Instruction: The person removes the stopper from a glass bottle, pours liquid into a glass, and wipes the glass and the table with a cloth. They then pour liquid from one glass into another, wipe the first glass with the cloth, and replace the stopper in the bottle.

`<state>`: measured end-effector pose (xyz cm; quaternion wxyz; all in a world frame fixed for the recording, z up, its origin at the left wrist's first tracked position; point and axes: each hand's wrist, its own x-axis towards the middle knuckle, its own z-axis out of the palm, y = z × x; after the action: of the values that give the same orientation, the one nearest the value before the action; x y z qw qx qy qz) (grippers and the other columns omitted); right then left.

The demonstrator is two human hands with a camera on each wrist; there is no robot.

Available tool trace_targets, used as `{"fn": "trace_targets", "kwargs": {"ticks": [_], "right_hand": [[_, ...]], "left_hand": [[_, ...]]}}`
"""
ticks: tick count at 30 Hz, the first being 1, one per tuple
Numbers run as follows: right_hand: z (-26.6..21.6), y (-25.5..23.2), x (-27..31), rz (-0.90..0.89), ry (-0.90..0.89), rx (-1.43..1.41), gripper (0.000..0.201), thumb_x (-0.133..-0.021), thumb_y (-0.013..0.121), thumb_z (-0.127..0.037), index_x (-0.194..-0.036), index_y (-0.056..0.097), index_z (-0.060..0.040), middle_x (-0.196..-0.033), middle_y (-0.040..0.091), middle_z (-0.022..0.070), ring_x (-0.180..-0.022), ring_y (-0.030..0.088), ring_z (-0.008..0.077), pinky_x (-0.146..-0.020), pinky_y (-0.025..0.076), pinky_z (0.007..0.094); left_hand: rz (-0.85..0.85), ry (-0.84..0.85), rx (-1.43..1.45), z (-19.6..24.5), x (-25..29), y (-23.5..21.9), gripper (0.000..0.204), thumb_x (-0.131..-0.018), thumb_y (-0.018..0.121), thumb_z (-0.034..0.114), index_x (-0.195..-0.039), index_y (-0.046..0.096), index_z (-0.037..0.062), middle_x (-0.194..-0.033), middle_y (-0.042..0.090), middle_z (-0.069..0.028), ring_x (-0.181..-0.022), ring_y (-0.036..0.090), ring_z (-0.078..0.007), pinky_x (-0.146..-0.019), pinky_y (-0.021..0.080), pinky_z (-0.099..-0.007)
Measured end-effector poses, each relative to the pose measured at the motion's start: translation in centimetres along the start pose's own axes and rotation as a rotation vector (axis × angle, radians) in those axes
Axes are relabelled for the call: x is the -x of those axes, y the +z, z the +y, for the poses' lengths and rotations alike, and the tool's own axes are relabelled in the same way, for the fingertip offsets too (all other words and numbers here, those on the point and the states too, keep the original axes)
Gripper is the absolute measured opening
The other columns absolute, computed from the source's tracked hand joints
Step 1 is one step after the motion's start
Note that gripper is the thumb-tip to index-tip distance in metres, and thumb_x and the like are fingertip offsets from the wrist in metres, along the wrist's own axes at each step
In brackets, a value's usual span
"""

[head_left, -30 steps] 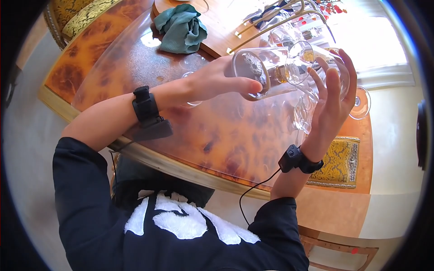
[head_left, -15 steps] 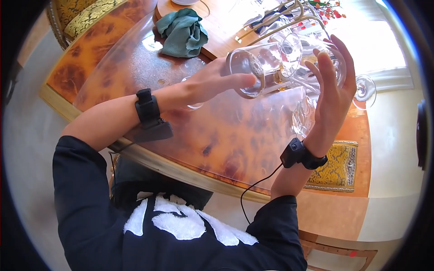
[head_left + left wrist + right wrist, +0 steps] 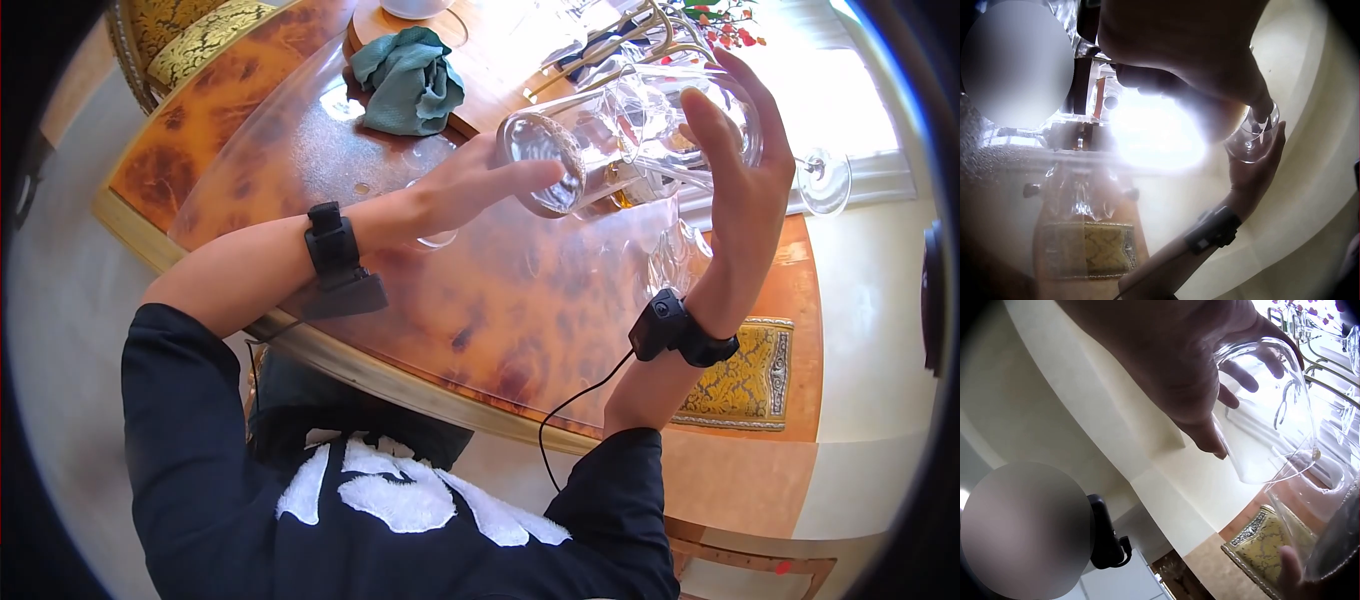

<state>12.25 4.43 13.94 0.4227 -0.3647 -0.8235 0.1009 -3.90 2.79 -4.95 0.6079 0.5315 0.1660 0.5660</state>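
My left hand [image 3: 490,182] grips a tall clear tumbler [image 3: 560,165] tipped on its side, base toward me, with a little amber liquid [image 3: 627,196] near its mouth. My right hand [image 3: 735,135] cups the bowl of a wine glass [image 3: 690,105] against the tumbler's mouth; its stem runs right to the foot [image 3: 826,180]. Both are held above the glossy brown table [image 3: 500,310]. In the right wrist view my fingers wrap the wine glass bowl [image 3: 1269,406], the tumbler rim [image 3: 1329,544] below it. The left wrist view shows the right hand [image 3: 1257,169] under the wine glass [image 3: 1252,134].
Another clear glass [image 3: 675,258] stands on the table under my right hand, and one more [image 3: 432,236] under my left wrist. A green cloth [image 3: 412,80] and a gold wire rack [image 3: 620,50] lie at the back. A yellow chair cushion [image 3: 742,380] sits right.
Both hands have risen a little with their glasses. The wine glass has tipped further, its foot swinging up and to the right; the tumbler stays at its mouth.
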Motion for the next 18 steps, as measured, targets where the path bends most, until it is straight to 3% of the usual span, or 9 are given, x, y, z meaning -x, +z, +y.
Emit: {"fn": "trace_targets", "kwargs": {"ticks": [3,5,15,18], "right_hand": [[-0.3,-0.1,-0.1,-0.013,-0.021,0.069,0.064,-0.075,0.086,-0.033,-0.128,0.063,-0.0053,-0.116,0.066,0.0123,-0.110,0.063,0.0270,-0.091,0.052,0.0367],[-0.5,-0.1,-0.1,-0.032,-0.048,0.111,0.061,-0.079,0.082,-0.030,-0.132,0.061,-0.0055,-0.130,0.060,0.0167,-0.116,0.062,0.0291,-0.097,0.050,0.0360],[-0.8,-0.3,-0.8,-0.107,-0.081,0.124,0.063,-0.077,0.084,-0.028,-0.131,0.061,-0.0056,-0.130,0.060,0.0154,-0.114,0.062,0.0290,-0.097,0.050,0.0383],[-0.8,-0.4,-1.1,-0.131,-0.055,0.126,0.071,-0.072,0.087,-0.037,-0.130,0.061,-0.0066,-0.132,0.059,0.0150,-0.120,0.059,0.0345,-0.095,0.053,0.0418]], "left_hand": [[-0.013,-0.001,-0.025,0.2,0.1,0.1,0.063,-0.092,0.065,0.047,-0.129,0.054,-0.0020,-0.117,0.064,-0.0094,-0.107,0.060,-0.0141,-0.094,0.047,-0.0296],[-0.006,0.016,-0.028,0.2,0.1,0.1,0.063,-0.092,0.064,0.048,-0.129,0.054,-0.0020,-0.118,0.063,-0.0095,-0.108,0.059,-0.0140,-0.095,0.046,-0.0298],[-0.020,0.010,-0.019,0.3,0.1,0.0,0.066,-0.091,0.066,0.047,-0.133,0.051,-0.0021,-0.122,0.062,-0.0098,-0.111,0.057,-0.0149,-0.096,0.045,-0.0304],[-0.019,-0.011,0.001,0.4,0.3,0.2,0.069,-0.091,0.068,0.046,-0.136,0.047,-0.0023,-0.126,0.060,-0.0103,-0.112,0.056,-0.0153,-0.097,0.045,-0.0306]]}}
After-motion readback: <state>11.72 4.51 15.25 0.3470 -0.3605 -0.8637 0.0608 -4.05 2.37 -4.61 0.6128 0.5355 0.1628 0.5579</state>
